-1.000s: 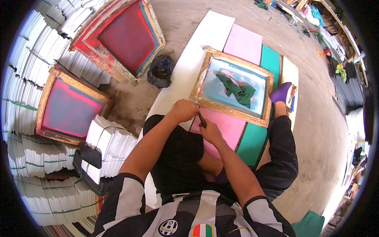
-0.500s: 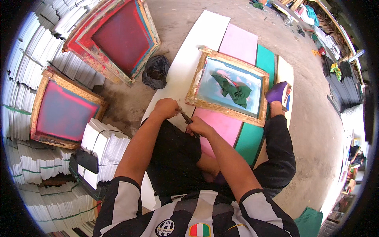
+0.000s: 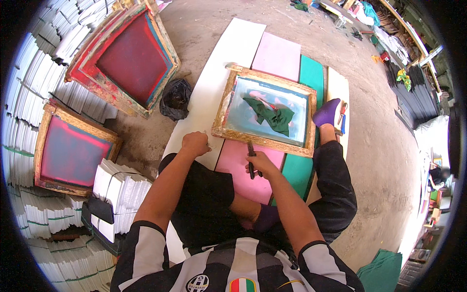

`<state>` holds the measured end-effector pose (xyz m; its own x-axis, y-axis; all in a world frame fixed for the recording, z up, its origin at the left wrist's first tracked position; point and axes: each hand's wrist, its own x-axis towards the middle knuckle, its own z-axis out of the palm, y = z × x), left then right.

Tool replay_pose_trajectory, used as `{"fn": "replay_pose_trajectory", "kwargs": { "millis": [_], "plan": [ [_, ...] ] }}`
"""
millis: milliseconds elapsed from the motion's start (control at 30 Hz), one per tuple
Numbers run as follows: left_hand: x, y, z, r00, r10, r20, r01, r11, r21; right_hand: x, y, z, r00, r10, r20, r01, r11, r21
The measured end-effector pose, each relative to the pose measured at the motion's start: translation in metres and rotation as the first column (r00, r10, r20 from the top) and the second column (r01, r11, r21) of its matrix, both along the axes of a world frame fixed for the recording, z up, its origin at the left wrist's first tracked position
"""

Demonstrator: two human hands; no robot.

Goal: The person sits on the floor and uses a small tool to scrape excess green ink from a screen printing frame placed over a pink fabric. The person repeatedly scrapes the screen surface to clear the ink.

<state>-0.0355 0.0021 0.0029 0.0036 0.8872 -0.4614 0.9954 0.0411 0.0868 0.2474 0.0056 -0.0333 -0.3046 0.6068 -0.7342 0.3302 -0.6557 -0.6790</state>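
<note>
My right hand [image 3: 263, 164] grips a pair of dark pliers [image 3: 251, 150] by the handles, over the pink sheet [image 3: 243, 176] in front of me. The plier head points away, toward the near edge of a wooden-framed printing screen [image 3: 265, 142]. A crumpled dark green cloth [image 3: 278, 120] lies on the screen's pale blue mesh. To the left, my left hand [image 3: 195, 143] is closed, fingers pinched over the white sheet [image 3: 206, 104]. Whatever lies between its fingertips is too small to make out.
Two framed screens, one red [image 3: 134, 58] and one blue-pink [image 3: 75, 146], stand at left by stacks of tied paper [image 3: 119, 192]. A black plastic bag [image 3: 175, 99] sits beside the sheets. Right of my foot [image 3: 327, 113] lie red and blue handled tools [image 3: 343, 119].
The pliers have come away from my left hand and now point forward in my right hand, farther right. My left hand stays closed. The whole view has shifted slightly.
</note>
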Motion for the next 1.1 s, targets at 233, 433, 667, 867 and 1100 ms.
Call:
{"fn": "replay_pose_trajectory", "kwargs": {
  "millis": [233,433,667,867,1100],
  "plan": [
    [0.048,0.004,0.008,0.985,-0.127,0.118,0.116,0.988,0.100,0.041,0.016,0.005,0.994,-0.057,0.094,0.056,0.998,0.016],
    [0.132,-0.005,-0.013,0.921,-0.306,0.242,0.225,0.923,0.312,0.059,0.021,-0.002,0.994,-0.050,0.097,0.053,0.998,-0.020],
    [0.169,0.001,-0.028,0.948,-0.252,0.196,0.222,0.961,0.165,0.072,0.018,-0.017,0.996,0.006,0.094,-0.002,0.999,-0.033],
    [0.169,0.001,-0.043,0.950,-0.225,0.215,0.185,0.964,0.191,0.057,0.029,0.018,0.993,0.068,0.094,-0.072,0.996,0.044],
    [0.168,-0.005,-0.053,0.934,-0.275,0.227,0.215,0.943,0.254,0.068,0.048,-0.001,0.975,0.157,0.160,-0.153,0.988,-0.037]
  ]
}}
